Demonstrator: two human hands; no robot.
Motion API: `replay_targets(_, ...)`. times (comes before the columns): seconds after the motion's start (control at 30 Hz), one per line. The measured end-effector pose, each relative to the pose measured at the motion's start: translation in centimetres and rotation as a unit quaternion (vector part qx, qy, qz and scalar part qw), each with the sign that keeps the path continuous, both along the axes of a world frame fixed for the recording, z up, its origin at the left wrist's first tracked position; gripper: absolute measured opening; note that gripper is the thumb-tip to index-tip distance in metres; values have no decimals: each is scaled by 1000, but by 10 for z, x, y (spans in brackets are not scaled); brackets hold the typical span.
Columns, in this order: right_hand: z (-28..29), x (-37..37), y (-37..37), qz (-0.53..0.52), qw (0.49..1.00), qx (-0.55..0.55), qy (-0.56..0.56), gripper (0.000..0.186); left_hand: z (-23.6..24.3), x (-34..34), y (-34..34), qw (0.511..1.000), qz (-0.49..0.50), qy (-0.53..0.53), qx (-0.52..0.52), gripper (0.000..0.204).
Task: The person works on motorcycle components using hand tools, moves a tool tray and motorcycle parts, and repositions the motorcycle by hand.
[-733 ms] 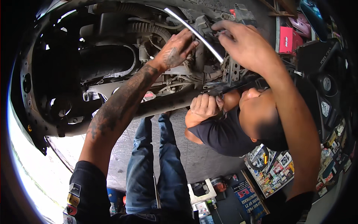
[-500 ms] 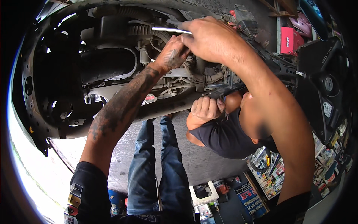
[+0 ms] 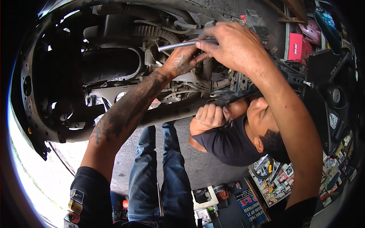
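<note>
My right hand (image 3: 234, 43) is closed around a silver metal bar, which looks like a wrench handle (image 3: 176, 46). The bar's free end points left over my left hand (image 3: 184, 60). That hand reaches into the middle of a stripped motorcycle, its thumb and fingers bent together just under the bar. Its fingertips are partly covered, so what they grip cannot be made out. Around both hands lie a ribbed black hose (image 3: 157, 31), cables and the dark frame tube (image 3: 167, 114). What the bar's other end works on is hidden behind my right hand.
A co-worker crouches right of centre, the fist (image 3: 211, 115) close to the frame tube, the head under my right forearm. A red box (image 3: 298, 47) stands at the upper right; a black body panel (image 3: 330, 91) lies below it. Several parts and a blue sign (image 3: 251, 205) lie near the bottom.
The bar's free end has swung downward, and its tilt has reversed. My right hand has shifted right and slightly down; my left hand has moved a little right.
</note>
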State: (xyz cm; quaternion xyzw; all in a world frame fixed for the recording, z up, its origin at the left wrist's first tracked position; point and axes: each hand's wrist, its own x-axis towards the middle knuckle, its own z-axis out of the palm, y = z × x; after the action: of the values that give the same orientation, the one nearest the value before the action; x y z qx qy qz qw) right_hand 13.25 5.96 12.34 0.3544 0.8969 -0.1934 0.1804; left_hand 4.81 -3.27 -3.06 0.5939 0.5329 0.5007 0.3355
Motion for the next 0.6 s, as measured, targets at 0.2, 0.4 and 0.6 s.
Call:
replay_targets(0.2,11,-4,2,-49,987,38,146,24,4,-16,2,996,-26,82,-5,23)
replay_targets(0.4,68,-16,15,-153,975,-50,151,22,-4,-17,7,996,-27,88,-8,14)
replay_targets(0.6,-77,18,26,-6,981,65,185,36,-35,-9,15,997,-21,75,9,22)
